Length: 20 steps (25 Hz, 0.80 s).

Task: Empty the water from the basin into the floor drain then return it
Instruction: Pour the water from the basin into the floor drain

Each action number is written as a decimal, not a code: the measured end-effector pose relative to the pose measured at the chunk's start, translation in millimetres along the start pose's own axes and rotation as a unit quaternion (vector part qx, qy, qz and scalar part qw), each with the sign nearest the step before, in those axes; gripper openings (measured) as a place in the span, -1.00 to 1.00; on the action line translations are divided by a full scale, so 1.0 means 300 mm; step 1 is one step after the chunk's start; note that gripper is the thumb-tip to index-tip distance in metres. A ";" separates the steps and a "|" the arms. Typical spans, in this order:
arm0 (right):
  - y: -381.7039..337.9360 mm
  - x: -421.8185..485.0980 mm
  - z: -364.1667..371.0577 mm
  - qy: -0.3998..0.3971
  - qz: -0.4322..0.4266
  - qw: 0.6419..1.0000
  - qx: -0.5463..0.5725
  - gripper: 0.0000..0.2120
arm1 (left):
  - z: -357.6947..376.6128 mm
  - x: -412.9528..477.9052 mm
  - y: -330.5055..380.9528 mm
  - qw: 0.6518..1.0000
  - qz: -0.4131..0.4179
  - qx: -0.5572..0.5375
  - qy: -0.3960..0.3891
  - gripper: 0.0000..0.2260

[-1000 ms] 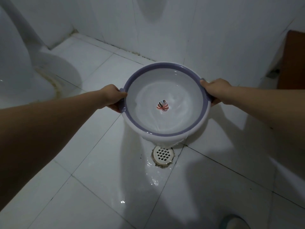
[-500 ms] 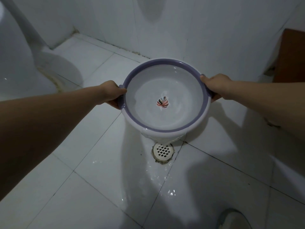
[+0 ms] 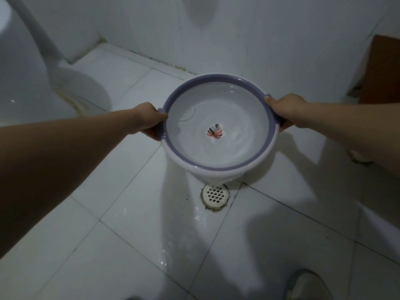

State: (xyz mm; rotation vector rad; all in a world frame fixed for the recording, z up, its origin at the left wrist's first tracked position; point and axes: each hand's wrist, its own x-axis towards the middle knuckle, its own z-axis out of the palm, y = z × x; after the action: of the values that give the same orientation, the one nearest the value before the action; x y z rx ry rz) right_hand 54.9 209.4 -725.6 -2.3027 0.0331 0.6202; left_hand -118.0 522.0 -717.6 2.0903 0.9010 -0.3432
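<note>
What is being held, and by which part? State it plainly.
The basin is held by both hands: the left hand grips the handle on its left rim, the right hand the one on its right rim.

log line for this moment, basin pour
step: pouring | left hand + right hand: gripping basin rim | water spilling over near edge toward floor drain | water remains

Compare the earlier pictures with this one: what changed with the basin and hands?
Little changed. The round white basin with purple rim stays tipped, water spilling over its near lip toward the white floor drain grate; wet patches spread on the floor tiles. Left hand and right hand keep their grip.
</note>
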 end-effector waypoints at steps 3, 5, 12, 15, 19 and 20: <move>0.002 -0.002 0.000 0.002 -0.002 1.000 -0.003 -0.39 | -0.002 -0.007 0.001 1.000 -0.001 0.008 -0.001 -0.71; 0.002 -0.005 -0.002 0.005 -0.001 1.000 -0.006 -0.40 | -0.001 -0.010 0.001 1.000 0.000 0.012 -0.004 -0.71; 0.003 -0.017 -0.005 0.011 -0.006 1.000 -0.011 -0.44 | -0.002 -0.017 -0.002 1.000 0.002 0.010 -0.002 -0.70; 0.002 -0.020 -0.006 0.008 -0.006 1.000 -0.012 -0.43 | -0.001 -0.020 -0.004 1.000 0.004 0.016 0.000 -0.71; 0.014 -0.016 -0.010 0.009 -0.001 1.000 -0.013 -0.42 | 0.009 -0.022 -0.003 1.000 0.005 0.013 0.003 -0.72; 0.014 -0.016 -0.011 0.009 0.001 1.000 -0.013 -0.42 | 0.008 -0.021 -0.002 1.000 0.007 0.014 0.004 -0.72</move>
State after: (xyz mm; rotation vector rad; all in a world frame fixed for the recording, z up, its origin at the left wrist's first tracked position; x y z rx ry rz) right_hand 51.4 203.3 -724.2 -2.3341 0.0369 0.6046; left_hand -122.9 517.4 -716.3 2.1236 0.8914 -0.3417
